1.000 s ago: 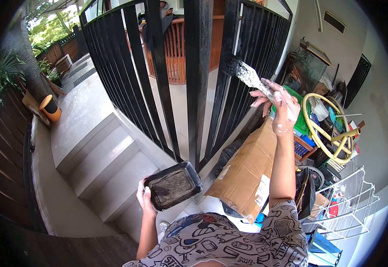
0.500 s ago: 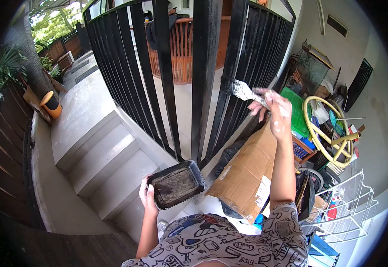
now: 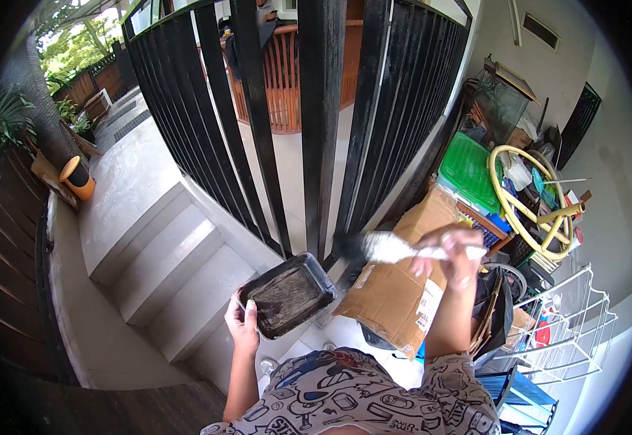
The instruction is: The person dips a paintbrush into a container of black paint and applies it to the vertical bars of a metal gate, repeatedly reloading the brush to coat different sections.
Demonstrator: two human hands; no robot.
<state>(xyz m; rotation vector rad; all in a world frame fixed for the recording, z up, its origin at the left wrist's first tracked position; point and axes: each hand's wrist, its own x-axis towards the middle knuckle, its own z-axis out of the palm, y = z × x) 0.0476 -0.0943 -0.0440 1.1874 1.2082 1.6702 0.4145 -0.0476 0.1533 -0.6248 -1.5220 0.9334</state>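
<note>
My left hand point(image 3: 244, 322) grips the near-left edge of a shallow black tray point(image 3: 287, 295) with dark paint residue inside. The brush point(image 3: 387, 248), its handle white and its bristles black, is held in my right hand point(image 3: 450, 254). Its bristles point left, in the air just right of the tray and near the foot of the black metal fence point(image 3: 319, 130); they look blurred. Both hands have white smears on them. Beneath the brush and my right hand lies a long cardboard box point(image 3: 388, 301).
Concrete steps point(image 3: 178, 268) descend on the left, beside a brown fence point(image 3: 11, 254). On the right are a green lid point(image 3: 470, 170), a coiled yellow hose point(image 3: 501, 196) and a white drying rack point(image 3: 584, 319). Behind the bars, a person point(image 3: 265, 16) is near a wooden railing point(image 3: 285, 80).
My right hand has lowered the brush from the fence bars to beside the tray. The tray stays in my left hand, and the view has shifted slightly.
</note>
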